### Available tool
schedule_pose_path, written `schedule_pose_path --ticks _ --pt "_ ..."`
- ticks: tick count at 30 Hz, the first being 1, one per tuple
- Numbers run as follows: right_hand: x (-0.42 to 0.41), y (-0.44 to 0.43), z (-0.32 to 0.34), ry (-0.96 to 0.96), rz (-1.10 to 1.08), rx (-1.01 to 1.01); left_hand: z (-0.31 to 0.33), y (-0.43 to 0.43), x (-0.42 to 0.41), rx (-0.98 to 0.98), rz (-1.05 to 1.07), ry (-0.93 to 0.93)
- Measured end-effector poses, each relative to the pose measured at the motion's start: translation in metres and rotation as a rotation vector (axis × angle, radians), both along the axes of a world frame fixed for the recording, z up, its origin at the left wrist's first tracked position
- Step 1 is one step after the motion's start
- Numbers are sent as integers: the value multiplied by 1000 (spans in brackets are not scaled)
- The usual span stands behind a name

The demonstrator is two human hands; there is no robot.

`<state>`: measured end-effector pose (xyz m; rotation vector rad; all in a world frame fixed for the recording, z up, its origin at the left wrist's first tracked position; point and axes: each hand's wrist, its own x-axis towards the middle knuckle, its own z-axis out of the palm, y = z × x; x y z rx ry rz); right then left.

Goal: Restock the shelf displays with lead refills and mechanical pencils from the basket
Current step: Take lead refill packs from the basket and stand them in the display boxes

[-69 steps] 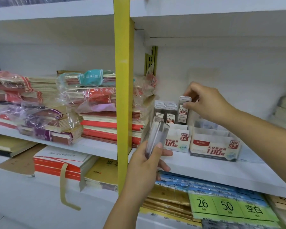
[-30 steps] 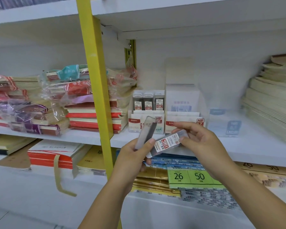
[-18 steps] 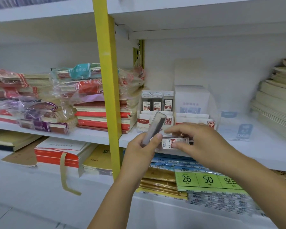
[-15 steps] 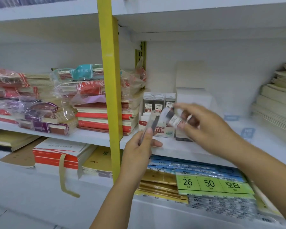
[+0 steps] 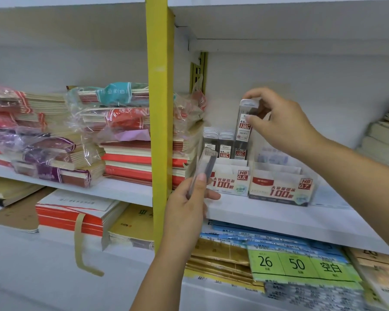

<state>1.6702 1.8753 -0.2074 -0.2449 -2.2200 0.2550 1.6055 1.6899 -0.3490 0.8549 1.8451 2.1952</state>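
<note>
We see bright, soft, even light with a pale, hazy cast; the white shelf board (image 5: 279, 221) almost washes out. A soft grey shadow lies under the upper shelf (image 5: 290, 25). Glints sit on the plastic wrap (image 5: 83, 122) at the left. The right hand (image 5: 283, 126) and its refill case (image 5: 244, 126) are smeared by motion blur, the clear case (image 5: 206, 167) in the left hand (image 5: 186, 209) too. Lines bow toward the edges, and the paper stacks (image 5: 384, 138) at the far right go soft.

Right hand (image 5: 279, 122) high, fingers (image 5: 253, 121) pinched; left hand (image 5: 186, 205) lower, fingers (image 5: 200, 181) curled; both forearms bare
</note>
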Motion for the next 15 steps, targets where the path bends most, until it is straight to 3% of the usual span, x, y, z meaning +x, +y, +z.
schedule_pose_path --ticks 4,7,15 --pt "-9 9 -10 -153 -95 85 -1 0 -2 0 -29 7" --pt "-15 17 -17 -173 -106 54 0 0 -3 -12 -49 38" --pt "-16 21 -23 -244 -288 204 1 -2 -3 -35 -144 4"
